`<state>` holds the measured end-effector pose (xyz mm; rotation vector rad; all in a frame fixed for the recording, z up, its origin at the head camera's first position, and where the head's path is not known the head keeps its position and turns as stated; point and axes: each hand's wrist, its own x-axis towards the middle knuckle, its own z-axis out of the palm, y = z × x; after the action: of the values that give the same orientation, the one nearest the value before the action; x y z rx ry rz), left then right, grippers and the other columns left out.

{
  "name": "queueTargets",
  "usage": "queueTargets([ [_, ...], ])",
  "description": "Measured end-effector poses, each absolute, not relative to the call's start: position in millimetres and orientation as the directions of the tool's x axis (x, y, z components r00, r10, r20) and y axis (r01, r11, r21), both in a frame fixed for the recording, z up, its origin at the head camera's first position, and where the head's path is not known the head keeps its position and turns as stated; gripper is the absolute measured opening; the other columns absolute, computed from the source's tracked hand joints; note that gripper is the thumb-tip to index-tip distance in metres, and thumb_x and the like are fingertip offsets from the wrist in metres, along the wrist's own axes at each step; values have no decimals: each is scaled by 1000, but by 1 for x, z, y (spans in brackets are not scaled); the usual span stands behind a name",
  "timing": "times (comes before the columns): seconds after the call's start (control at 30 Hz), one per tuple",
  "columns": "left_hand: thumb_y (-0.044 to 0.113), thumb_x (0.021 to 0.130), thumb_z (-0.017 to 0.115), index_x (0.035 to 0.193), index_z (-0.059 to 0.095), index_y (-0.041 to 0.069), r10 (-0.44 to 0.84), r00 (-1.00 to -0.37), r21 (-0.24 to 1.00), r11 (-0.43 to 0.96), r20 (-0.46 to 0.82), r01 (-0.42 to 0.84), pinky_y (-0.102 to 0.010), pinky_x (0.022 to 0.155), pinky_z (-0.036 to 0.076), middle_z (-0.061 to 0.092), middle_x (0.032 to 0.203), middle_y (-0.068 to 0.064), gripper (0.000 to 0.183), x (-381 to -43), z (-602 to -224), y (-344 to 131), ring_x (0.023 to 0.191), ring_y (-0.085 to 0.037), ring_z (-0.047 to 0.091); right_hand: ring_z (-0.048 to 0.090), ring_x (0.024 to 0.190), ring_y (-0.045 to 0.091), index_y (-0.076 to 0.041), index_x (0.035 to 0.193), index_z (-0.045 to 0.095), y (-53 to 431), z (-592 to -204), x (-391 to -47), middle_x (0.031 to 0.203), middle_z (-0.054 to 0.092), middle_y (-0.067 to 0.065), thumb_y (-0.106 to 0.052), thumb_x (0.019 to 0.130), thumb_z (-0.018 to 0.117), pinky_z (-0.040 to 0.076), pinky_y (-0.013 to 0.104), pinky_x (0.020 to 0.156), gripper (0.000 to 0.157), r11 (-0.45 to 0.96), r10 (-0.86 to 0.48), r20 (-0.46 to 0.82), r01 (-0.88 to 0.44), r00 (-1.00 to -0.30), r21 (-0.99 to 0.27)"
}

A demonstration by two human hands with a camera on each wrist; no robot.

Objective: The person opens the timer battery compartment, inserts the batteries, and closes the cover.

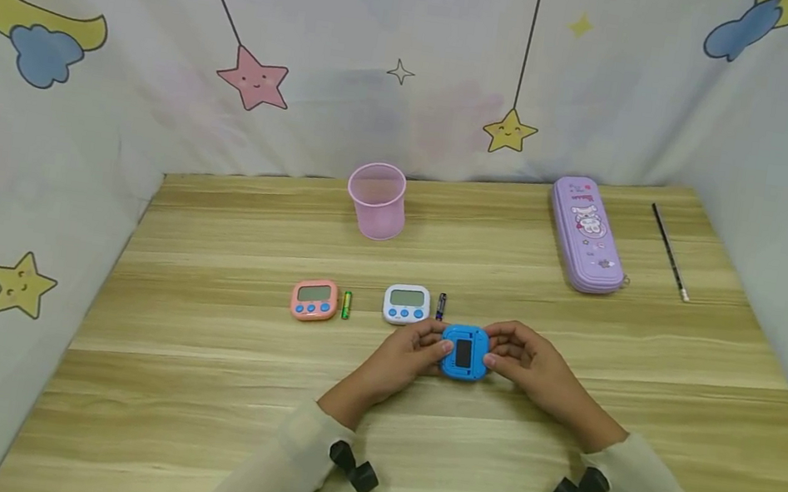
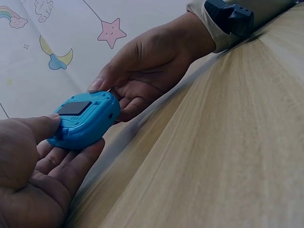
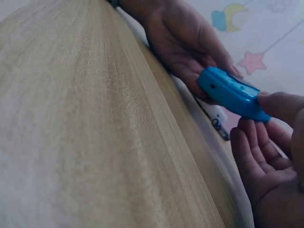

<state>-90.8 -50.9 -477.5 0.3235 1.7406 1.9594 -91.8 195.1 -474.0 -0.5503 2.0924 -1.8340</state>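
Both hands hold a blue digital timer (image 1: 464, 352) over the table, its back with a dark rectangular plate facing up. The left hand (image 1: 398, 363) pinches its left side, thumb on the back and fingers beneath, as the left wrist view shows. On the opposite side, the right hand (image 1: 535, 371) grips the edge between thumb and fingers. The front of the blue timer (image 3: 230, 92) is hidden. Just beyond the left hand lies a white timer (image 1: 408, 298), with a dark battery (image 1: 441, 306) at its right. Farther left, a pink timer (image 1: 315, 294) lies beside a green battery (image 1: 346, 305).
A pink cup (image 1: 379, 219) stands at the back of the wooden table (image 1: 193, 386). Toward the back right lie a purple pencil case (image 1: 587, 235) and a black pencil (image 1: 670, 253). A patterned cloth (image 1: 335, 19) hangs along the back and sides.
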Motion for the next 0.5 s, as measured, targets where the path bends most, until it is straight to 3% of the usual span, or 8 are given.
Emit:
queueTargets([
  [0.5,14,101,54,134,50,-2,510,-846,980,-23,-158,-197,-35,85,56,63,120,-17,37,-90,-478,-52,104,-21,65,63,96,20,6,121,50,195,-471,-91,112,57,21,-2,93,64,55,25,80,32,57,-519,20,-58,-855,-997],
])
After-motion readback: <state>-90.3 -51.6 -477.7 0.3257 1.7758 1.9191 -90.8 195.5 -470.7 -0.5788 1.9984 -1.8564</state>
